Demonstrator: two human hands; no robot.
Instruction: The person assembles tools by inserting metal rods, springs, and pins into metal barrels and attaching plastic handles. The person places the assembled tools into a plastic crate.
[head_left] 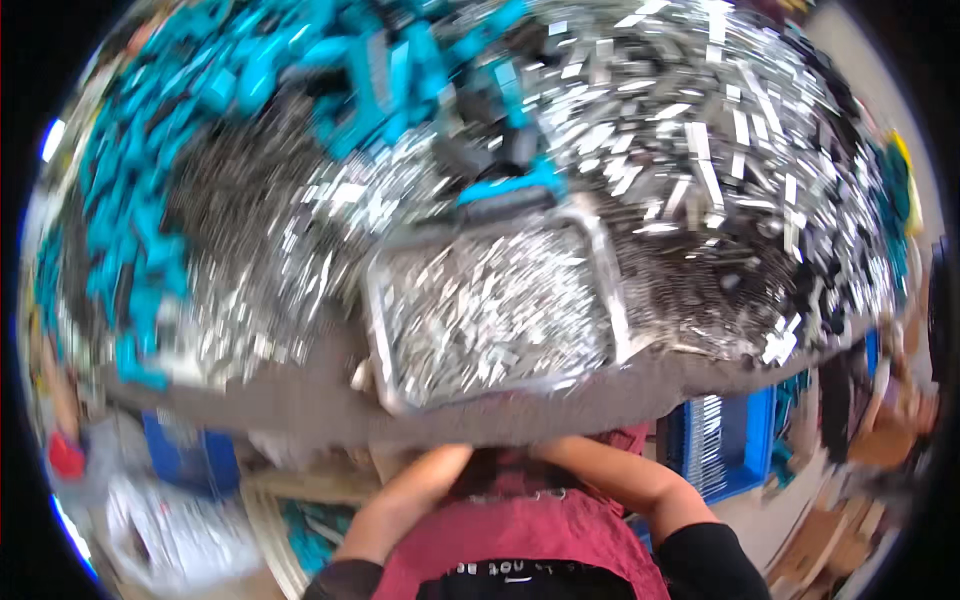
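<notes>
Wears a maroon apron (500,535). Has both forearms (640,478) in at the near edge of the tabletop (300,400), hands hidden there; impossible to say whether spread or pinching. Just beyond, faces a tray (378,330) of small silvery pieces (490,310). Farther off, sees teal parts (385,85) heaped leftward, metal strips (740,130) rightward.

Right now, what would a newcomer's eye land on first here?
Probably the rectangular tray full of small shiny pieces, mid-view toward the near edge of the table. Next, turquoise parts heaped across the far left, and loose silvery pieces strewn over the far right. Both hands are hidden at the near edge.
</notes>
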